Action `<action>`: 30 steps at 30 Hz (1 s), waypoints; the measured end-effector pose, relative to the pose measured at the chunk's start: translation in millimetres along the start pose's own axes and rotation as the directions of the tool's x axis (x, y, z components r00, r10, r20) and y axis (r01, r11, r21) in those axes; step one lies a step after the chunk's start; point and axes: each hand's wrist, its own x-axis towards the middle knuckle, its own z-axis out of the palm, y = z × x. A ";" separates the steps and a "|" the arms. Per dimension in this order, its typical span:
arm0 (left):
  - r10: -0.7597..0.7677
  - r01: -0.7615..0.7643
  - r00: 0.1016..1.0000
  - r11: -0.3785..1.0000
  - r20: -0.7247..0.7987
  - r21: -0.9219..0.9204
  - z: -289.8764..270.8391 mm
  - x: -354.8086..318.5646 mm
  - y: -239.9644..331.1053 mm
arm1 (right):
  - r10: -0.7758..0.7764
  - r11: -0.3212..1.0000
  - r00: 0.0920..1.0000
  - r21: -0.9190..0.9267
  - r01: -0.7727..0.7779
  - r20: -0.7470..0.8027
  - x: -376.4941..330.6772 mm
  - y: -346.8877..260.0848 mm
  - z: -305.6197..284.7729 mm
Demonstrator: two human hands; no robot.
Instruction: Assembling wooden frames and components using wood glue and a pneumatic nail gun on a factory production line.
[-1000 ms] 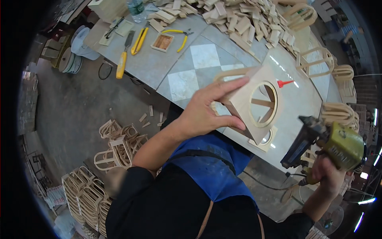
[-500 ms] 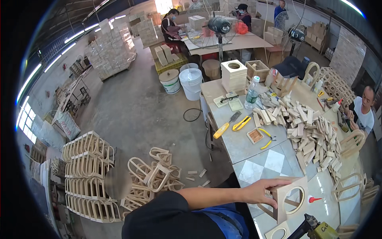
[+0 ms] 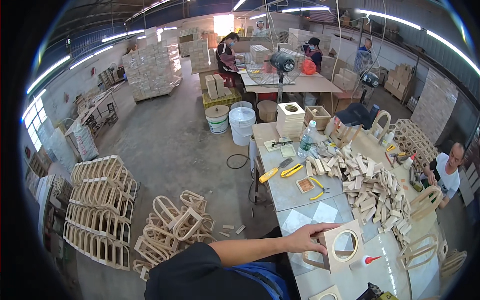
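Note:
My left hand (image 3: pixel 306 239) is closed on the upper left edge of a wooden box frame (image 3: pixel 331 257) with a large round hole in its face. The frame stands tilted over the tiled table, fingers on its far side and thumb on the near side. Beside its right edge lies a glue bottle with a red tip (image 3: pixel 371 260). Another wooden panel with a round hole (image 3: pixel 322 295) lies at the bottom, partly cut off. A black and yellow-green tool (image 3: pixel 377 292) shows at the lower edge. My right hand is out of sight.
Small wood blocks (image 3: pixel 375 195) are heaped on the table. Pliers (image 3: pixel 318 189), a yellow utility knife (image 3: pixel 291 170) and a water bottle (image 3: pixel 306 140) lie or stand beyond. Arched wooden frames (image 3: pixel 172 220) pile on the floor at left. A co-worker (image 3: pixel 446 170) sits at right.
The view has tilted up, showing more of the far room and less of the tool at the bottom. My left hand keeps its grip on the box frame.

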 end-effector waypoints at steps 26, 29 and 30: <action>-0.009 0.007 0.998 0.999 -0.061 -0.038 0.2 -20.3 -4.7 | 0.045 0.997 0.998 -0.062 -0.043 0.033 14.5 -5.7 13.7; 0.001 -0.003 1.000 0.997 -0.030 -0.073 -5.3 -20.2 -4.2 | 0.048 0.996 0.999 -0.075 -0.047 0.005 7.2 -5.5 23.1; -0.003 0.001 1.000 0.997 -0.025 -0.079 -6.6 -20.7 -4.9 | 0.048 0.996 0.999 -0.079 -0.048 -0.004 5.0 -5.3 26.8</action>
